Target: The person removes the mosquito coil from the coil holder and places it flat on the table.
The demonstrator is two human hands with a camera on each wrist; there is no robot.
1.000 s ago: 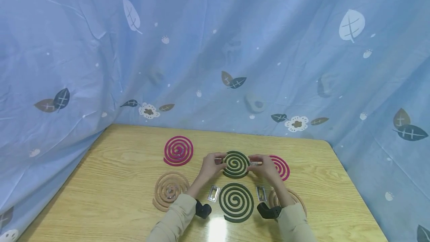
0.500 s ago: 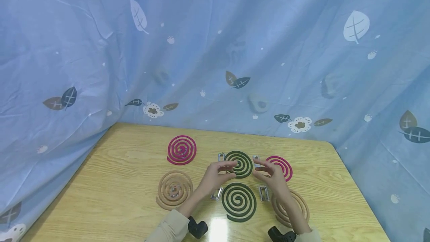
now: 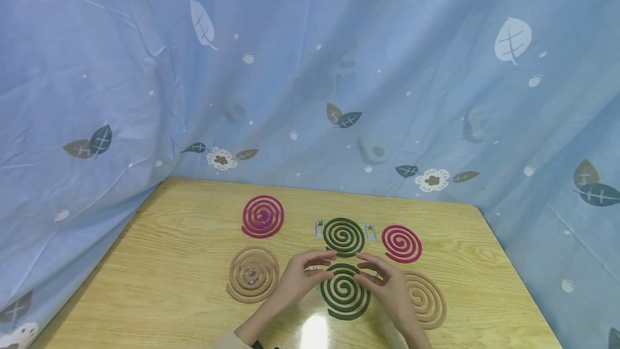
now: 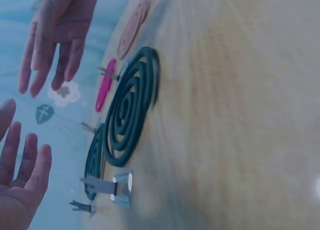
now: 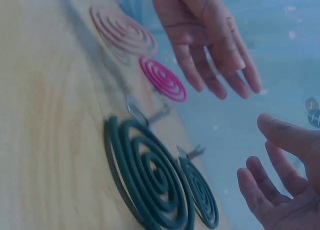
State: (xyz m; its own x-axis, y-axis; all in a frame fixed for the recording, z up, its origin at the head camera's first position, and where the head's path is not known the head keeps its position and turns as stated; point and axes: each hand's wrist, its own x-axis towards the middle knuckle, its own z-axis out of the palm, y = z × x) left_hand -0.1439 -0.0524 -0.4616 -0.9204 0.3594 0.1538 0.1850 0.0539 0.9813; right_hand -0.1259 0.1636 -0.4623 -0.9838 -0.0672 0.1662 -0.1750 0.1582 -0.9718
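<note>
Both hands hover over the nearer dark green mosquito coil point(image 3: 345, 286), holding nothing. My left hand point(image 3: 299, 278) is at its left side and my right hand point(image 3: 389, 284) at its right, fingers loosely bent and pointing towards each other. In the left wrist view, the nearer green coil is apart from the left hand point(image 4: 22, 185), and a metal coil stand point(image 4: 122, 187) lies beside it. The right wrist view has the right hand point(image 5: 287, 175) with a gap between thumb and fingers. A second green coil point(image 3: 343, 237) lies just beyond, between two metal stands point(image 3: 370, 232).
On the left lie a pink coil point(image 3: 263, 216) and a tan coil point(image 3: 253, 274), each with a metal stand showing through. Another pink coil point(image 3: 402, 243) and tan coil point(image 3: 421, 299) lie on the right. A blue patterned curtain point(image 3: 290, 69) hangs behind the wooden table point(image 3: 160, 284).
One second ago both hands were at the sides of the farther green coil. They have left it and drawn back towards the person, over the nearer green coil. The coils have stayed put.
</note>
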